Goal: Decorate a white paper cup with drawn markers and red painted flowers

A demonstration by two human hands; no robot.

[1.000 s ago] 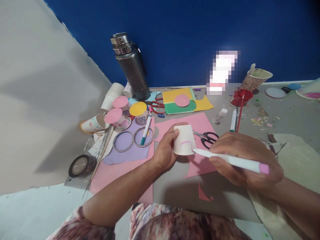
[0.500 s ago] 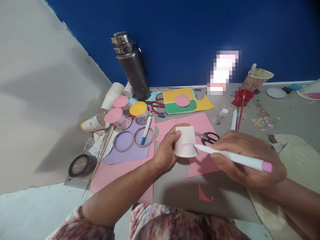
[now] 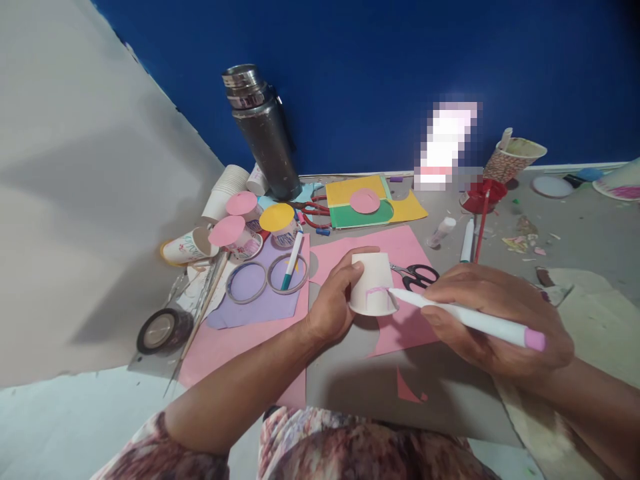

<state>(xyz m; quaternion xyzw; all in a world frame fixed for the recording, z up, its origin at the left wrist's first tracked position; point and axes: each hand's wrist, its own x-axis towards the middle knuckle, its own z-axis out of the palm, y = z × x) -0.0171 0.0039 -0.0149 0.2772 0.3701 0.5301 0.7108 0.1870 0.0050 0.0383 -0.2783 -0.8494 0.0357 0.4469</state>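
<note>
Over the last second the marker [image 3: 470, 321], gripped in the right hand [image 3: 493, 317], had climbed from the rim to a pink line on the inverted paper cup [image 3: 373, 283], which the left hand [image 3: 333, 300] clasped above the pink paper [image 3: 400, 327]; the drawing was evidently under way.

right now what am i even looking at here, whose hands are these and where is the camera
The camera sits on a person's head, looking forward and down, so both hands belong to the wearer. The left hand grips a small white paper cup turned upside down. The right hand holds a white marker with a pink cap, its tip against a pink line on the cup's side. Under them lie pink paper and grey card. Black scissors, a dark metal flask, decorated cups and tape rolls lie around.
</note>
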